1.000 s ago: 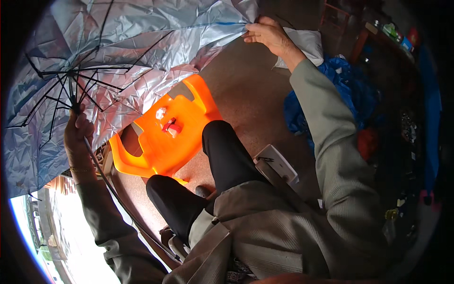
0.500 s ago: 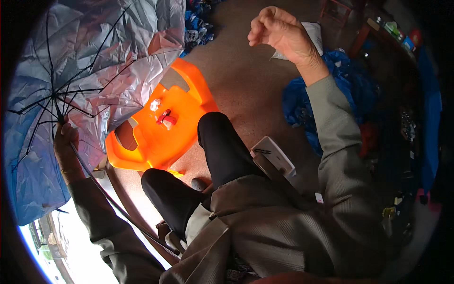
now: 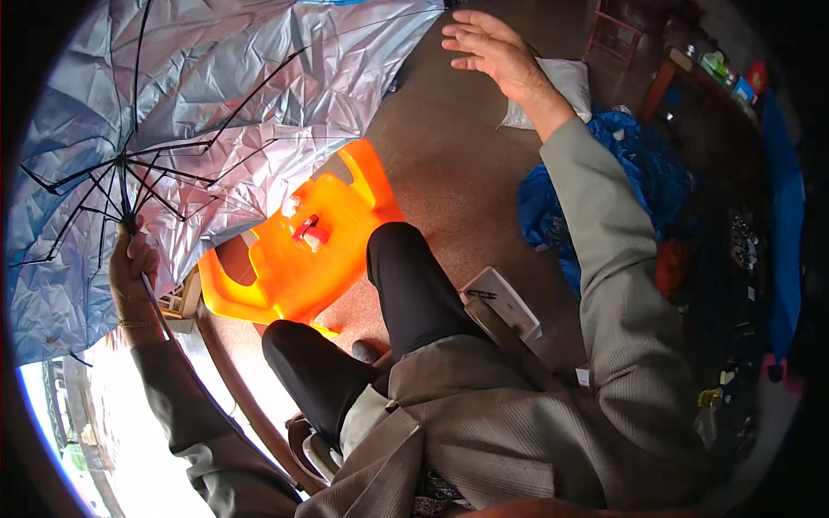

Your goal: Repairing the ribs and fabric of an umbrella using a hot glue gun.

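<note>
My left hand [image 3: 134,263] is wrapped round the thin shaft of an umbrella [image 3: 229,99], just below where the black ribs meet. Its silvery, crinkled canopy is spread out with the inside facing me and fills the upper left. From the fist, the shaft runs down along my left forearm. My right hand [image 3: 501,56] is raised at the top, right of the canopy's edge and apart from it. Nothing lies in that hand, and its fingers are stretched out.
In front of my knees stands an orange plastic chair [image 3: 337,250] bearing a small red and white item [image 3: 312,233]. Blue plastic sheeting [image 3: 622,147] and a white sack [image 3: 566,85] lie at the right. A white tray [image 3: 518,302] is beside my leg.
The umbrella's canopy has swung to the right, and its hub has shifted a little right. My left hand has moved slightly right and down. My right hand's curled fingers have straightened.
</note>
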A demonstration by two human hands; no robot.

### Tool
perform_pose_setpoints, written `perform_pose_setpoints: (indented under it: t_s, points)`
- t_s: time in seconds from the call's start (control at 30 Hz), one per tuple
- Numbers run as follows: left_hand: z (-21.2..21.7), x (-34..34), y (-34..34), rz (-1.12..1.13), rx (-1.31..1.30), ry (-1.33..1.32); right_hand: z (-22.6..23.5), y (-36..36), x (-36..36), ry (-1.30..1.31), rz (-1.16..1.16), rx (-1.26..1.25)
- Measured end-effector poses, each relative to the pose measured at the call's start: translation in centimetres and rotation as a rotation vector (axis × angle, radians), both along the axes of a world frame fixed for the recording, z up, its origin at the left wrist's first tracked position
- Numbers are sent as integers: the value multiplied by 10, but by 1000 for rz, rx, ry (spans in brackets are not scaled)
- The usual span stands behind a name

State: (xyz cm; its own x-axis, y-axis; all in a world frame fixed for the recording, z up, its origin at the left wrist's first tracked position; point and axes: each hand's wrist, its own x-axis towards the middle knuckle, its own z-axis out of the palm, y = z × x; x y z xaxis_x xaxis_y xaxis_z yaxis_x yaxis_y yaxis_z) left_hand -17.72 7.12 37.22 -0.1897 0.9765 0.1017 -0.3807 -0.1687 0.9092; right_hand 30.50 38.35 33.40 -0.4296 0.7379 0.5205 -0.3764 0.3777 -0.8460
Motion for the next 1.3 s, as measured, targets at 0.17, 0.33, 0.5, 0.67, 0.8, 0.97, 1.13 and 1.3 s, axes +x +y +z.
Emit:
perform_pose_setpoints:
  t_s: [0.17, 0.33, 0.5, 0.67, 0.8, 0.97, 1.13, 1.3]
  points:
    - [5, 23, -8, 176, -38, 71, 12, -8, 4, 95, 114, -128]
    - [8, 45, -11, 207, -85, 115, 13, -8, 6, 68, -151, -37]
    - [6, 64, -9, 281, -55, 193, 7, 0, 8, 73, -314, 109]
    - [7, 65, -3, 193, 6, 125, -18, 6, -2, 182, -209, 9]
    - [-9, 45, 15, -7, 50, 40, -54, 8, -5, 212, -269, -140]
    - [10, 62, 8, -59, 66, 48, -104, 11, -14, 69, -196, -262]
    - [13, 87, 5, -178, 55, 39, -154, -3, -46, -82, -124, -349]
    - [18, 96, 6, -210, 77, 6, -179, 6, -67, -125, -205, -500]
